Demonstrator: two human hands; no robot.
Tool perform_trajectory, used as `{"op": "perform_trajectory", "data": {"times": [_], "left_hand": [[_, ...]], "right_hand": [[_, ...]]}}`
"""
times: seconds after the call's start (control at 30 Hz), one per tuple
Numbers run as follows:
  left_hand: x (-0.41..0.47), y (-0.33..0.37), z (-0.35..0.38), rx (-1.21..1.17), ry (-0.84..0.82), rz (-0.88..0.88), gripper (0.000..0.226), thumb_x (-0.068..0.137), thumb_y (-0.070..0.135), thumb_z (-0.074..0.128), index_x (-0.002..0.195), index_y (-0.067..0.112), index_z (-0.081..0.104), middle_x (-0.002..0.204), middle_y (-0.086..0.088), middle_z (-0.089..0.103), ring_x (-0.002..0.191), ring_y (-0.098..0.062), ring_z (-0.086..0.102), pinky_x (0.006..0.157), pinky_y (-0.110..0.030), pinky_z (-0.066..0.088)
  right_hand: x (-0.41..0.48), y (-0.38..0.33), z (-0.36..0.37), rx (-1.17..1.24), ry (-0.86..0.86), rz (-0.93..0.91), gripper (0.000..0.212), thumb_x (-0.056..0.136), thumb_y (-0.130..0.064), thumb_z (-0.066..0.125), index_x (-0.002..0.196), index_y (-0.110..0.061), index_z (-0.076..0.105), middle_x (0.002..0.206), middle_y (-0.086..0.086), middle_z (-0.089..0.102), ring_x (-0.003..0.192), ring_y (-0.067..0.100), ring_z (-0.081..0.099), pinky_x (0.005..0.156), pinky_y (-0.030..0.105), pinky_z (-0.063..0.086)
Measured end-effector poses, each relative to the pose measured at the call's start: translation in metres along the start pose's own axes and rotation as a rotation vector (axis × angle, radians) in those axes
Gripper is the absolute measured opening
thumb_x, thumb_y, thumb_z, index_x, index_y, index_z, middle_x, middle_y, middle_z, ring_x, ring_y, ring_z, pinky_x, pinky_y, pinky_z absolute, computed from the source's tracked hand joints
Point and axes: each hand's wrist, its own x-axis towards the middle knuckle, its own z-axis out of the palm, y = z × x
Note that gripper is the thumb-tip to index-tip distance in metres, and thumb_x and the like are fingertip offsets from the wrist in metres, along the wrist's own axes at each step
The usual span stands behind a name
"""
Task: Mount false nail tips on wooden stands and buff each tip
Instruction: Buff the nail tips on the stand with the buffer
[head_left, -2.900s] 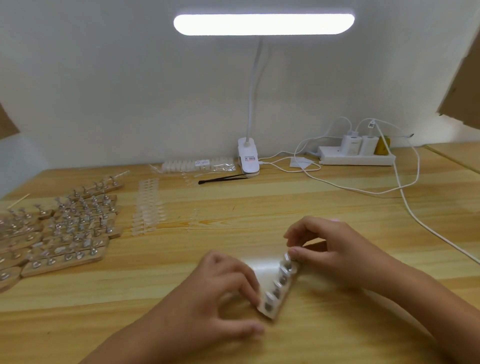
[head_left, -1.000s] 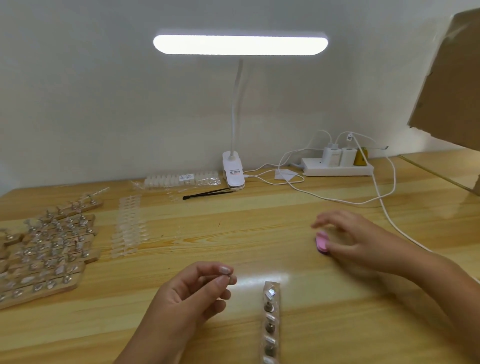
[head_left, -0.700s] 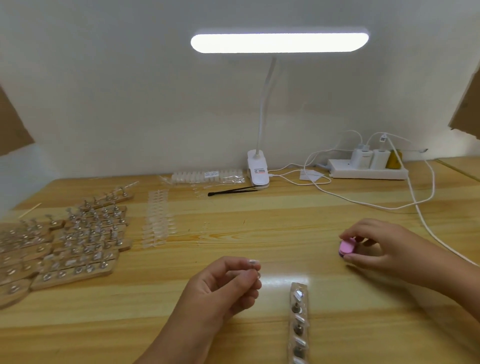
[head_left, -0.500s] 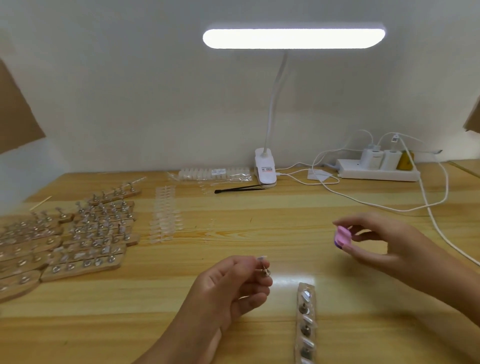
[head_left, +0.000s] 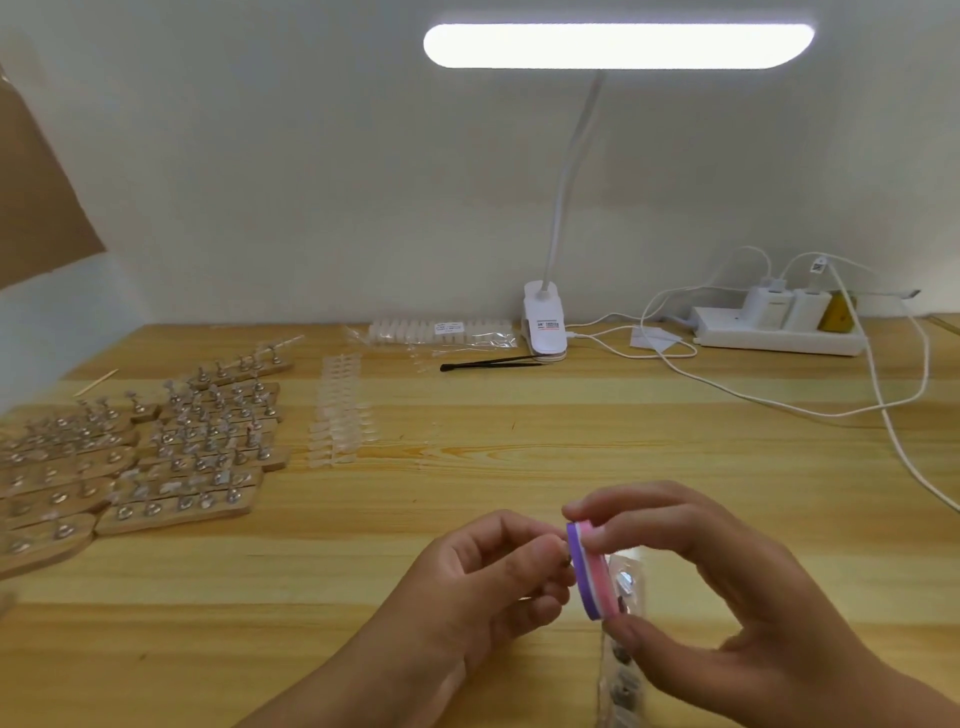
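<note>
My right hand (head_left: 727, 587) pinches a small pink-and-purple buffer block (head_left: 589, 569) between thumb and fingers, its purple face turned toward my left hand. My left hand (head_left: 483, 587) pinches a small nail tip on a metal holder; the tip is almost hidden behind my fingers and the block, which seems to touch it. Behind the block a wooden stand (head_left: 623, 654) with metal holders lies on the table, partly covered by my right hand. Many more wooden stands (head_left: 156, 457) with holders lie at the left.
Rows of loose clear nail tips (head_left: 337, 415) lie mid-left. A bag of tips (head_left: 441, 332), black tweezers (head_left: 488, 362), a clip lamp base (head_left: 543, 322) and a power strip (head_left: 779, 332) with white cables (head_left: 883, 415) sit along the back.
My right hand lifted the pink buffer block off the table and brought it left to my left hand. My left hand holds the small piece it took from the stand.
</note>
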Motion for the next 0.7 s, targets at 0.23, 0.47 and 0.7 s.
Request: {"op": "perform_trajectory", "data": {"times": [0.23,0.47,0.7], "left_hand": [[-0.0016,-0.0010,-0.0010,0.030,-0.076,-0.046,0.047,0.044,0.041,0.097,0.077,0.014,0.078,0.074,-0.006,0.070,0.064,-0.010,0.065,0.063,-0.017,0.053],[-0.0032,0.0018,-0.0035,0.055,-0.096,-0.058,0.045,0.049,0.039,0.096,0.082,0.014,0.078,0.079,-0.006,0.071,0.066,-0.010,0.064,0.066,-0.018,0.053],[-0.0028,0.0020,-0.0020,-0.015,-0.055,-0.076,0.051,0.040,0.036,0.099,0.078,0.009,0.078,0.073,-0.007,0.070,0.061,-0.009,0.066,0.060,-0.017,0.054]], "right_hand": [[-0.0013,0.0027,-0.0048,0.031,0.018,0.028,0.029,0.085,-0.022,0.071,0.113,-0.017,0.063,0.121,-0.004,0.064,0.114,0.024,0.063,0.089,0.037,0.053],[-0.0024,0.0053,0.0006,0.038,0.033,0.079,0.028,0.087,-0.025,0.069,0.114,-0.021,0.063,0.122,-0.007,0.064,0.115,0.021,0.063,0.086,0.034,0.054],[-0.0022,0.0016,0.0008,0.054,0.012,0.025,0.025,0.091,-0.031,0.065,0.114,-0.020,0.061,0.121,-0.005,0.063,0.111,0.024,0.064,0.087,0.034,0.053]]}}
